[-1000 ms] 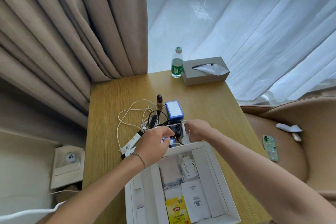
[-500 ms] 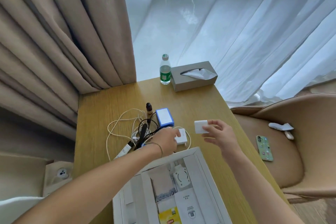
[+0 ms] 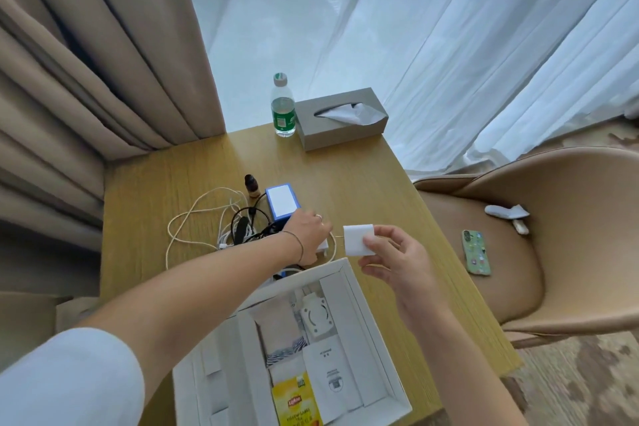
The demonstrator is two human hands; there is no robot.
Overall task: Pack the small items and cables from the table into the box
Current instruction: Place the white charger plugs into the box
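Since half a second ago the right hand (image 3: pixel 390 258) has kept the small white block (image 3: pixel 359 240) lifted off the table (image 3: pixel 363 176), carrying it a little nearer the left hand (image 3: pixel 306 235). Its grip is closed on the block: thumb on the near face, fingers curled behind, so the block sticks out to the left of the fingertips, above the far right corner of the open white box (image 3: pixel 377 349).

That left hand is down on the table among the cables, palm down over a white charger (image 3: pixel 323 246); its fingers are hidden under the hand, so I can't tell whether they've closed on anything. A thin white cable (image 3: pixel 193 218) loops out to its left, tangled with a black cable (image 3: pixel 249 218). A blue-edged box (image 3: pixel 282 201) touches the far side of the hand, with a small dark bottle (image 3: pixel 251 185) just beyond it.

Inside the white box lie a yellow tea packet (image 3: pixel 295 401), a white leaflet (image 3: pixel 328 373) and a white bracket (image 3: pixel 316 318). At the far edge of the table stand a water bottle (image 3: pixel 283 107) and a grey tissue box (image 3: pixel 340 117), side by side.
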